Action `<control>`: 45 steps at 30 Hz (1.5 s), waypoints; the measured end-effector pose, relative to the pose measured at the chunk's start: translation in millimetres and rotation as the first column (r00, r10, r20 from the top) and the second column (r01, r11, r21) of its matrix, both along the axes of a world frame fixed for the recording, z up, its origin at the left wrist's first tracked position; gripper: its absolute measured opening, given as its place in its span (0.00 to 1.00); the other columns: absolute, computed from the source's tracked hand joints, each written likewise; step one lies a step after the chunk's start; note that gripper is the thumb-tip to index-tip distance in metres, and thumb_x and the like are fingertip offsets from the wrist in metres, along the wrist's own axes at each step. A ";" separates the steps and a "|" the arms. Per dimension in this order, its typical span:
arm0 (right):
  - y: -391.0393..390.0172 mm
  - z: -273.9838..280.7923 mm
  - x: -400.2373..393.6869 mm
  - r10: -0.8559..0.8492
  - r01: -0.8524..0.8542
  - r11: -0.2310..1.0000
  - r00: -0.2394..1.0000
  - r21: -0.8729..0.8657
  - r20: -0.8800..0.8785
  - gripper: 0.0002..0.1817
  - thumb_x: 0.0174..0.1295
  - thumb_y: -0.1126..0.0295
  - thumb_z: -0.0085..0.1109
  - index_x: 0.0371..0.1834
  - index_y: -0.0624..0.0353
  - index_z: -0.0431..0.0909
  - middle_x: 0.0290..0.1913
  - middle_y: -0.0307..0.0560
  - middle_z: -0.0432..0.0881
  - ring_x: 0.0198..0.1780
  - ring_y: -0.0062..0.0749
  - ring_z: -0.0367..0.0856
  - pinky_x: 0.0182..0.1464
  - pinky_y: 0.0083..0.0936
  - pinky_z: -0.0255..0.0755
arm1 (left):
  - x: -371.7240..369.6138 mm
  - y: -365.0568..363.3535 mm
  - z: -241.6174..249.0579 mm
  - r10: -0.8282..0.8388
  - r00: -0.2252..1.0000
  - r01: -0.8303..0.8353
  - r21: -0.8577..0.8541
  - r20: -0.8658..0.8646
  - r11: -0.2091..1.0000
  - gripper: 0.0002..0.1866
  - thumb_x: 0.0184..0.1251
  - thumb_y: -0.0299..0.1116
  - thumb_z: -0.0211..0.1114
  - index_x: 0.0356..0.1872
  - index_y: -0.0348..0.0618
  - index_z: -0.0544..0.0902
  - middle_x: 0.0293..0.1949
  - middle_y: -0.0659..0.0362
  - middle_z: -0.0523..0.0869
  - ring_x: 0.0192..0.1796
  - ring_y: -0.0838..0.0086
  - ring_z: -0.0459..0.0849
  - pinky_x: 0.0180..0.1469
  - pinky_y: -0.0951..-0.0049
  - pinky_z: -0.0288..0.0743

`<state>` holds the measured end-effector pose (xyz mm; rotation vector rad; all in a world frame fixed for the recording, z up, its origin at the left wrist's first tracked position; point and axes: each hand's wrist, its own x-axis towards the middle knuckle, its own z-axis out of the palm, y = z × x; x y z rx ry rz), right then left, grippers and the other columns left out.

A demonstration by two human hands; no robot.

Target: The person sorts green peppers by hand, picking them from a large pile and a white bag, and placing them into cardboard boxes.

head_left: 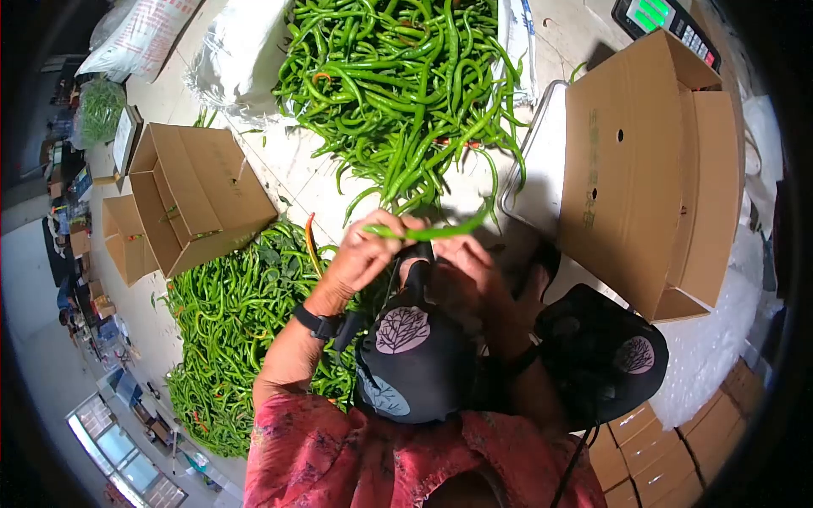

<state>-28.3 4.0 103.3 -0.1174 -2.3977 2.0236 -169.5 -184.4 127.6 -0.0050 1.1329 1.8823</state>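
A long green chili pepper (453, 230) is held level in front of my body. My left hand (364, 254), with a dark band on its wrist, pinches it near its left end. My right hand (464, 264) is in shadow, its fingers curled against the underside of the pepper; their exact grip is partly hidden. Just beyond my hands lies a large heap of green chili peppers (398, 93) spilling from a white sack (241, 59). A second pile of chili peppers (224, 339), with some red ones and leaves, spreads at the left.
An open cardboard box (207, 182) stands at the left, with a smaller one behind it. To the right is a large cardboard box (627, 169), near a scale with a lit display (652, 13). Bubble wrap (707, 339) and several stacked cartons (660, 457) are at lower right.
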 end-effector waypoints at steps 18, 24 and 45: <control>6.5 -31.9 3.8 -0.321 0.725 0.551 0.641 -0.413 0.697 0.16 0.66 0.61 0.62 0.49 0.61 0.77 0.36 0.43 0.80 0.35 0.26 0.78 0.40 0.24 0.72 | -40.1 31.1 -171.2 -0.543 0.429 -0.584 -0.681 -0.722 0.442 0.30 0.46 0.29 0.75 0.53 0.39 0.74 0.43 0.43 0.79 0.49 0.45 0.77 0.51 0.52 0.72; -0.3 -27.9 4.2 -0.328 0.703 0.564 0.671 -0.432 0.665 0.16 0.68 0.62 0.58 0.50 0.62 0.75 0.39 0.46 0.81 0.38 0.27 0.78 0.41 0.25 0.73 | -46.7 -0.7 -172.0 -0.390 0.618 -0.415 -0.705 -0.683 0.576 0.15 0.52 0.25 0.68 0.41 0.38 0.75 0.29 0.58 0.77 0.31 0.72 0.76 0.36 0.71 0.73; 12.6 7.5 -7.6 -0.582 0.623 0.589 0.769 -0.515 0.265 0.11 0.66 0.74 0.57 0.50 0.61 0.76 0.41 0.41 0.81 0.40 0.24 0.77 0.45 0.23 0.70 | -19.0 42.6 -54.7 -0.172 0.787 -0.233 -0.544 -0.592 0.806 0.12 0.69 0.37 0.63 0.40 0.37 0.82 0.29 0.62 0.82 0.34 0.77 0.76 0.39 0.71 0.72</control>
